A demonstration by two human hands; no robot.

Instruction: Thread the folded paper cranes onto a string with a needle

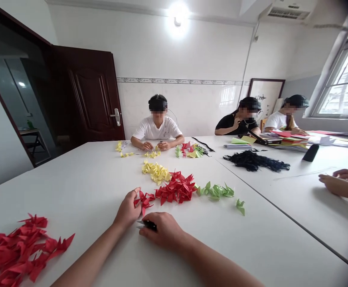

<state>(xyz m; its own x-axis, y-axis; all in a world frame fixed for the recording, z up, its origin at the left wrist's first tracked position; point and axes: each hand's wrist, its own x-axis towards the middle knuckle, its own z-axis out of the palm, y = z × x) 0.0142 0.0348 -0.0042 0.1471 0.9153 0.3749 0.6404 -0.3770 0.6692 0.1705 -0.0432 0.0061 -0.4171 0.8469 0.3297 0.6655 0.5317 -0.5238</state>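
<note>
My left hand (128, 209) closes its fingers on a red folded paper crane (145, 202) at the near side of the red pile. Just right of it, my right hand (165, 230) is wrapped around small scissors (149, 225) with a black handle. Their short metal blades point left, close to my left wrist. A heap of red paper cranes (178, 188) lies beyond both hands. Yellow cranes (156, 172) sit behind it on the left, and light green ones (217, 191) extend to the right.
More red cranes (27, 249) lie at the near left of the white table (81, 187). Across it a person (157, 125) handles yellow cranes. Black cords (256, 160) and paper stacks (290, 139) are at right. Another person's hands (341, 183) rest at the right edge.
</note>
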